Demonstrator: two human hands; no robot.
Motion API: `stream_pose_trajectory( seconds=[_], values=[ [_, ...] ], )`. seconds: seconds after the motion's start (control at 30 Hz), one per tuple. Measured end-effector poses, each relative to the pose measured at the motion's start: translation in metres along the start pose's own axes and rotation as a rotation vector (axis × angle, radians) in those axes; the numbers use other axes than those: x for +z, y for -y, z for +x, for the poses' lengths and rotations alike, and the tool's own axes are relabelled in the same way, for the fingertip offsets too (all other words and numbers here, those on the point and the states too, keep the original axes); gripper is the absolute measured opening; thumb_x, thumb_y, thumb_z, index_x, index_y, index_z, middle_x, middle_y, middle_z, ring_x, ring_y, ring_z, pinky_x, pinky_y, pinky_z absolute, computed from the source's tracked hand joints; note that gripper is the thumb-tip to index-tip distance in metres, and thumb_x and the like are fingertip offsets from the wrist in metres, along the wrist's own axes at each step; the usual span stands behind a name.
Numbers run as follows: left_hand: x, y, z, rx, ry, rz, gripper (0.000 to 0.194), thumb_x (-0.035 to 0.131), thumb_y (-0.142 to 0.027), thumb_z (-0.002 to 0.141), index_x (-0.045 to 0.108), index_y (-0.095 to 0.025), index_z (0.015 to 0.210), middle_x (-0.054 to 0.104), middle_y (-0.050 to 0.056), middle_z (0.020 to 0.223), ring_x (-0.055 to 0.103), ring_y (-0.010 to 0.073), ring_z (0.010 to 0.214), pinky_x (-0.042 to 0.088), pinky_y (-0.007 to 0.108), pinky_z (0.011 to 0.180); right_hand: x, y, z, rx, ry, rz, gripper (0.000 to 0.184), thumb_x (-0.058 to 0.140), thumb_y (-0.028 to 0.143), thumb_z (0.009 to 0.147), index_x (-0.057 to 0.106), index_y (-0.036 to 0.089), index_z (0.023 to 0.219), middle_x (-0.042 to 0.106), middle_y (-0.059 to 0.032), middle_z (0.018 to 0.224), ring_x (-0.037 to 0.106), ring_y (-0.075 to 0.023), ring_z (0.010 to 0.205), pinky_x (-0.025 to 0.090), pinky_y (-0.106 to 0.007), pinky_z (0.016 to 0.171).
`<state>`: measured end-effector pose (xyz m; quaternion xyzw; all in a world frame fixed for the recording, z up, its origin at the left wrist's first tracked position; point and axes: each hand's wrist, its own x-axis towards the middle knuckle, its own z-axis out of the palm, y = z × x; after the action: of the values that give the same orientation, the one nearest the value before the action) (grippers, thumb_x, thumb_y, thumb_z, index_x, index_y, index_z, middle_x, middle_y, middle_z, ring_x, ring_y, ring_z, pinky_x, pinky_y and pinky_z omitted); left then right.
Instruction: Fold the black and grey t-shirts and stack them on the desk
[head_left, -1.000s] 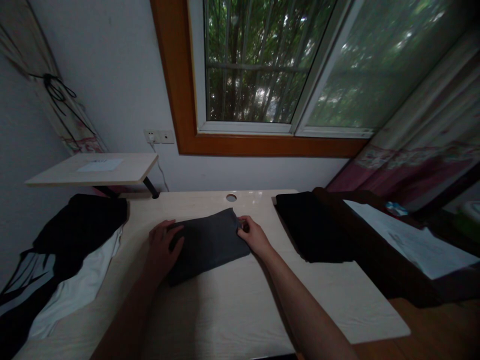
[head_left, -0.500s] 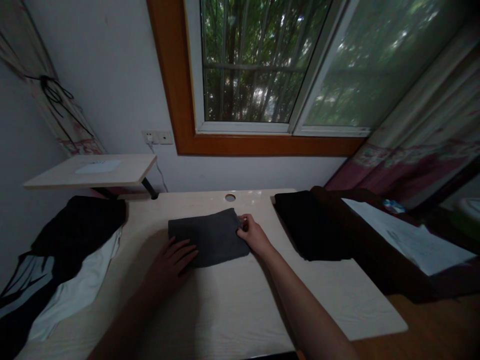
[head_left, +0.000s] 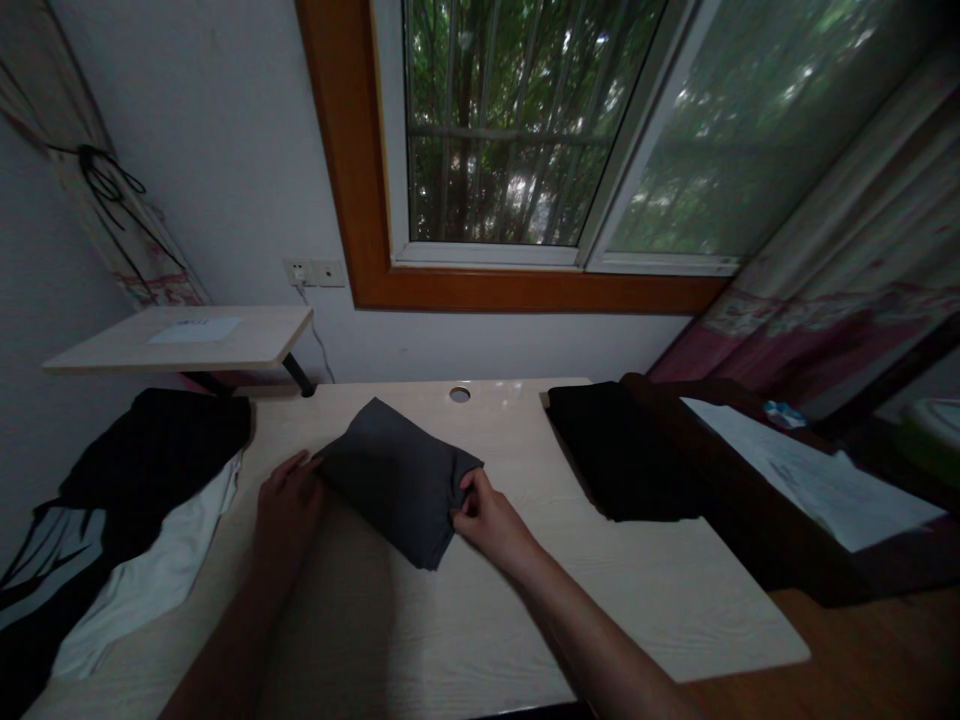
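Note:
A folded dark grey cloth (head_left: 397, 480) lies turned at an angle on the pale wooden table (head_left: 525, 610). My left hand (head_left: 289, 505) grips its left corner with curled fingers. At the cloth's right edge, my right hand (head_left: 487, 520) pinches the fabric between thumb and fingers. Both forearms reach in from the bottom of the view.
A folded black garment (head_left: 619, 450) lies at the table's right side. A heap of black and white clothes (head_left: 127, 520) covers the left end. Papers (head_left: 817, 480) rest on a dark surface to the right. A small side table (head_left: 187, 340) stands at the back left, under a window.
The grey cloth has been turned from lying square to lying diagonally and drawn nearer. My left hand went from flat at its near edge to its left corner; my right hand moved nearer with it.

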<state>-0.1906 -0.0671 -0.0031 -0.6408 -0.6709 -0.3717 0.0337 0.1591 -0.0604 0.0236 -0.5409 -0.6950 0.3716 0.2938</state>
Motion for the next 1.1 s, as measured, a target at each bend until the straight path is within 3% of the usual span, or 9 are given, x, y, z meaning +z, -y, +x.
stream_pose_trajectory(
  seconds=[0.13, 0.23, 0.3, 0.43, 0.57, 0.63, 0.77, 0.97, 1.1],
  values=[
    [-0.004, -0.008, -0.007, -0.228, -0.018, -0.188, 0.040, 0.054, -0.042, 0.092, 0.064, -0.018, 0.122, 0.056, 0.013, 0.125, 0.067, 0.0257, 0.103, 0.060, 0.045, 0.094, -0.016, 0.012, 0.011, -0.059, -0.139, -0.035, 0.015, 0.059, 0.023, 0.083, 0.054, 0.027, 0.097, 0.061, 0.0052, 0.069, 0.059, -0.0167, 0.062, 0.043, -0.027, 0.062],
    [-0.005, -0.019, -0.010, -0.294, 0.000, -0.227, 0.046, 0.053, -0.045, 0.093, 0.059, -0.018, 0.130, 0.055, 0.013, 0.125, 0.068, 0.0239, 0.094, 0.062, 0.046, 0.087, -0.026, 0.024, 0.026, -0.228, -0.233, -0.099, 0.014, 0.059, 0.024, 0.087, 0.062, 0.025, 0.101, 0.069, -0.0021, 0.089, 0.065, -0.0205, 0.085, 0.050, -0.033, 0.079],
    [-0.004, -0.026, -0.012, -0.231, 0.021, -0.232, 0.047, 0.051, -0.043, 0.095, 0.056, -0.020, 0.135, 0.054, 0.013, 0.130, 0.068, 0.0248, 0.101, 0.061, 0.046, 0.090, -0.024, 0.032, 0.033, -0.390, -0.176, -0.181, 0.024, 0.061, 0.026, 0.090, 0.067, 0.024, 0.113, 0.071, -0.0070, 0.110, 0.064, -0.0236, 0.106, 0.049, -0.039, 0.096],
    [-0.001, -0.034, -0.013, 0.064, 0.092, -0.120, 0.042, 0.046, -0.036, 0.099, 0.058, -0.027, 0.139, 0.045, 0.011, 0.153, 0.051, 0.0282, 0.137, 0.049, 0.049, 0.110, -0.003, 0.032, 0.040, -0.598, 0.073, -0.345, 0.039, 0.058, 0.038, 0.098, 0.063, 0.029, 0.136, 0.060, -0.0075, 0.145, 0.053, -0.0269, 0.135, 0.038, -0.048, 0.116],
    [0.002, -0.038, -0.015, 0.248, 0.197, 0.086, 0.040, 0.044, -0.034, 0.101, 0.062, -0.029, 0.137, 0.052, 0.010, 0.153, 0.056, 0.0293, 0.132, 0.044, 0.054, 0.109, 0.007, 0.014, 0.045, -0.582, 0.133, -0.440, 0.048, 0.052, 0.047, 0.101, 0.055, 0.030, 0.146, 0.049, -0.0074, 0.155, 0.045, -0.0275, 0.144, 0.034, -0.051, 0.120],
    [0.004, -0.038, -0.016, 0.249, 0.213, 0.150, 0.042, 0.041, -0.034, 0.102, 0.059, -0.028, 0.140, 0.058, 0.010, 0.148, 0.061, 0.0287, 0.124, 0.045, 0.054, 0.104, 0.002, 0.003, 0.049, -0.549, 0.115, -0.452, 0.051, 0.050, 0.048, 0.102, 0.051, 0.029, 0.149, 0.047, -0.0077, 0.157, 0.042, -0.0270, 0.146, 0.033, -0.052, 0.121],
    [0.004, -0.035, -0.016, 0.200, 0.131, 0.200, 0.044, 0.043, -0.039, 0.101, 0.061, -0.029, 0.139, 0.063, 0.010, 0.143, 0.065, 0.0298, 0.115, 0.044, 0.056, 0.103, -0.014, -0.020, 0.054, -0.460, 0.080, -0.451, 0.049, 0.045, 0.043, 0.105, 0.049, 0.028, 0.151, 0.047, -0.0084, 0.157, 0.041, -0.0267, 0.147, 0.032, -0.054, 0.121],
    [0.003, -0.037, -0.009, 0.154, 0.049, 0.260, 0.043, 0.046, -0.042, 0.099, 0.068, -0.025, 0.131, 0.063, 0.012, 0.143, 0.049, 0.0388, 0.137, 0.032, 0.067, 0.113, -0.022, -0.036, 0.052, -0.458, 0.017, -0.415, 0.045, 0.044, 0.033, 0.104, 0.054, 0.027, 0.147, 0.053, -0.0085, 0.152, 0.042, -0.0259, 0.146, 0.034, -0.054, 0.120],
    [0.011, -0.054, 0.003, 0.327, 0.180, 0.227, 0.046, 0.042, -0.040, 0.101, 0.061, -0.023, 0.139, 0.053, 0.011, 0.153, 0.042, 0.0359, 0.145, 0.029, 0.063, 0.118, -0.019, -0.037, 0.052, -0.465, 0.002, -0.415, 0.045, 0.045, 0.033, 0.104, 0.054, 0.027, 0.147, 0.055, -0.0080, 0.151, 0.043, -0.0258, 0.145, 0.034, -0.054, 0.120]
  ],
)
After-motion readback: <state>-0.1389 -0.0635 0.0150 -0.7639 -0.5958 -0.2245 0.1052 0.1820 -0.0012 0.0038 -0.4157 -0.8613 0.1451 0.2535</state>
